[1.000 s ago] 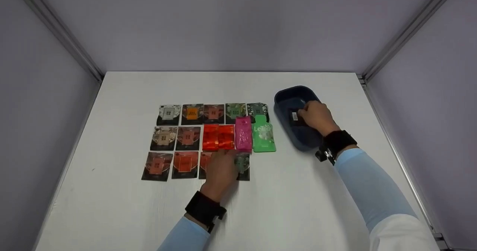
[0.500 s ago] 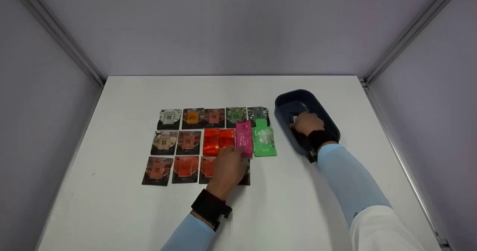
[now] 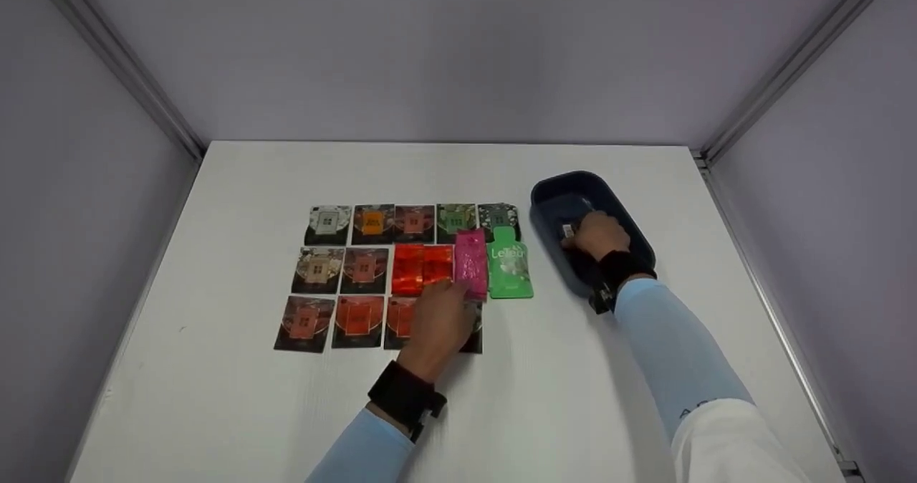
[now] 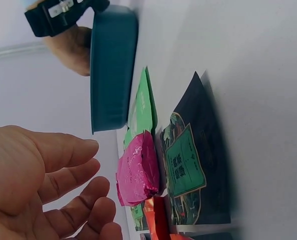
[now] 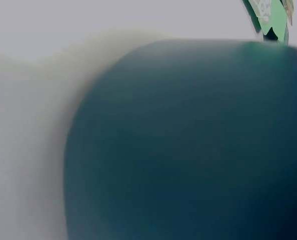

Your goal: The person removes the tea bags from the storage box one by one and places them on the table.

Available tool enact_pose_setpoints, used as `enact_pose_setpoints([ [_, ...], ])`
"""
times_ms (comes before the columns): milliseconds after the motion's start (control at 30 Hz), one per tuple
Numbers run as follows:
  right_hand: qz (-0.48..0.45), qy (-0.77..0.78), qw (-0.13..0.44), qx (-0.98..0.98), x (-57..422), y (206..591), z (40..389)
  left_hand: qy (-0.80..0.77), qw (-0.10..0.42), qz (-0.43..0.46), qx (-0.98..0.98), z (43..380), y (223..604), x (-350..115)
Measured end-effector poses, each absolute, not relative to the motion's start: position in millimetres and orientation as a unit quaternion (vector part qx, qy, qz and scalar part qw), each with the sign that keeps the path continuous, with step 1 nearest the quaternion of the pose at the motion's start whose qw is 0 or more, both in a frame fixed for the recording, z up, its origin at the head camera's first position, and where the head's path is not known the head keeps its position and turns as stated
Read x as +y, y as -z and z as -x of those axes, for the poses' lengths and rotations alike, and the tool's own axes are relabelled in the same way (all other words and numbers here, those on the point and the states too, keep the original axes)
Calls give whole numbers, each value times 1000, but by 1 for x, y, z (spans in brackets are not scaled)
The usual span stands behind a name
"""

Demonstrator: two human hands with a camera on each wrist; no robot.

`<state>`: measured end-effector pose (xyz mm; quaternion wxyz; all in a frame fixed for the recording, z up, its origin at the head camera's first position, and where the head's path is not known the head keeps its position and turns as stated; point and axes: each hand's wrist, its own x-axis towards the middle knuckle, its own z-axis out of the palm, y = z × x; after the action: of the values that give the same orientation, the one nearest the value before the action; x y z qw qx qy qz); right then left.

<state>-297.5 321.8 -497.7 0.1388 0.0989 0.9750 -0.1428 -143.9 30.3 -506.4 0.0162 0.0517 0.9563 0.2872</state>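
Observation:
My left hand (image 3: 439, 322) hovers over the front row of flat square sachets, its fingers loosely bent with nothing between them. Close to those fingers in the left wrist view are a shiny pink packet (image 4: 138, 170) and a dark sachet with a green label (image 4: 186, 160). My right hand (image 3: 603, 236) reaches down into a dark blue basin (image 3: 539, 214). Its fingers are at a dark sachet with a small white label (image 3: 568, 230) on the basin's floor; the hand covers most of this sachet, and I cannot tell whether the fingers pinch it.
Several sachets lie in three rows on the white table (image 3: 215, 390), among them a beige-labelled sachet (image 3: 316, 270). Red packets (image 3: 408, 270) and a green pouch (image 3: 509, 271) lie to the right in the middle row. Grey walls (image 3: 458, 53) enclose the table.
My right hand has moved left and deeper into the basin, over the dark sachet. My left hand has shifted slightly right, uncovering more of a red-labelled sachet in the front row.

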Motion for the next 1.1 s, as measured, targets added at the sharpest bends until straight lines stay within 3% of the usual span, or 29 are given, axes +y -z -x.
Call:
enact_pose_setpoints([
  [333,-106,200,139,964,329,497,294,-312,15,-63,948,142,507,30],
  [600,-38,238,-47,969,319,482,279,-378,68,-29,923,148,500,24],
  [833,29,250,-210,945,287,464,242,-468,107,-19,877,153,495,17],
  [967,109,265,-287,914,260,472,218,-530,125,-12,839,155,493,13],
  [1100,203,267,-337,880,237,491,196,-574,112,-13,811,157,494,12],
])
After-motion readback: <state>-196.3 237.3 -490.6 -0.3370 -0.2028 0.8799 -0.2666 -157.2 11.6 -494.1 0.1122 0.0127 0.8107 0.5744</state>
